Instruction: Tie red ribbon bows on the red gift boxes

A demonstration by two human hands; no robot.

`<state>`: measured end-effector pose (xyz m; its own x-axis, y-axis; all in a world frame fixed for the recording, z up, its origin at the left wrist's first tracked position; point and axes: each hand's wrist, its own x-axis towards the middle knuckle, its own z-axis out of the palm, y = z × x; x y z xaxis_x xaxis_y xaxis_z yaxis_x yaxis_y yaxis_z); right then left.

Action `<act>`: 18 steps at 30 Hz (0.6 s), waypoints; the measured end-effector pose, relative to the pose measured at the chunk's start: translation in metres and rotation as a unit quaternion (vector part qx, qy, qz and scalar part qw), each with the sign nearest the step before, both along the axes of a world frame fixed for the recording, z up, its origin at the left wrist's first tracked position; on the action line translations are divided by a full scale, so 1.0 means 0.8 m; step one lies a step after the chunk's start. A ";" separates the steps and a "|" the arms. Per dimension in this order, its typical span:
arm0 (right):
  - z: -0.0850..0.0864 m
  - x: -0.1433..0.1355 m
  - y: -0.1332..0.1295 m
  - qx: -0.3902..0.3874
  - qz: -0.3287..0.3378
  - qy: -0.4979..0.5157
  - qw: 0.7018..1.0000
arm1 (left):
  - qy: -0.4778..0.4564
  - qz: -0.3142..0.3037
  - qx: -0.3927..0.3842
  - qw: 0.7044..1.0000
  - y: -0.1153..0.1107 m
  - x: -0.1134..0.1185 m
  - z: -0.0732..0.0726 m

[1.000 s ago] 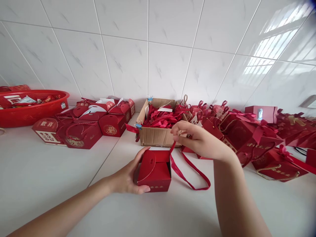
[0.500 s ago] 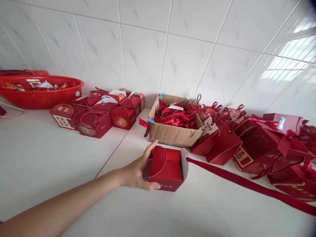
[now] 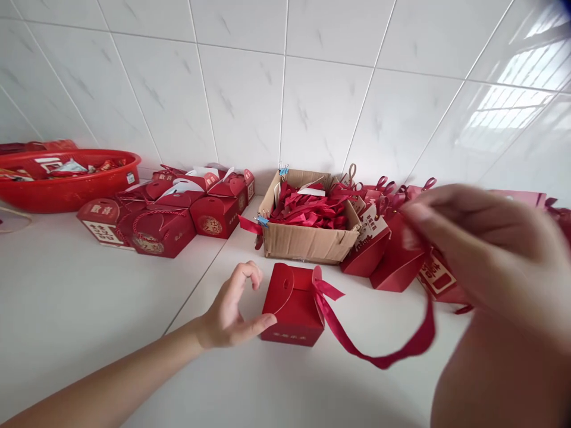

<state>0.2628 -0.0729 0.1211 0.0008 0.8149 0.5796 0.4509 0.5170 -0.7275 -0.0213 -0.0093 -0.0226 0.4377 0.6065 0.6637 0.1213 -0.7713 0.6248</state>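
A small red box point(image 3: 292, 309) stands on the white surface in front of the cardboard box. Its lid flaps are partly folded, and a dark red ribbon point(image 3: 379, 359) passes through the right flap, with a short tail there. My left hand point(image 3: 232, 309) is just left of the box, fingers curved apart and holding nothing; the thumb tip is at the box's near left side. On the right my right hand point(image 3: 495, 255), blurred, pinches the ribbon's other end above the surface, and the ribbon hangs in a loop between hand and box.
A cardboard box point(image 3: 307, 241) of red ribbons stands behind. Several closed red boxes point(image 3: 165, 229) and a red basin point(image 3: 75, 187) of small packets are at the left. More red boxes point(image 3: 397, 255) with ribbon loops stand at the right, along the tiled wall point(image 3: 241, 89).
My right hand has come into view at the right with the ribbon, which now sags instead of stretching tight. My left hand has let go of the small box and moved slightly left.
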 end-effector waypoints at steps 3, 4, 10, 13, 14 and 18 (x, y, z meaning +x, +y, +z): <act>-0.003 -0.032 0.020 -0.075 0.068 -0.056 0.993 | 0.026 0.008 0.019 0.999 -0.005 0.000 0.011; -0.006 -0.041 0.027 -0.094 0.095 -0.068 0.989 | 0.034 0.021 0.032 0.999 -0.007 0.000 0.015; -0.036 -0.067 0.052 -0.153 0.182 -0.037 0.971 | 0.075 0.138 0.047 0.986 -0.007 0.000 0.027; -0.046 -0.076 0.060 -0.188 0.229 0.000 0.955 | 0.092 0.165 0.020 0.982 -0.004 -0.001 0.025; -0.049 -0.079 0.063 -0.196 0.242 0.008 0.950 | 0.098 0.157 0.019 0.983 -0.003 -0.001 0.024; -0.052 -0.086 0.067 -0.211 0.246 0.009 0.946 | 0.115 0.146 0.039 0.982 -0.001 -0.001 0.021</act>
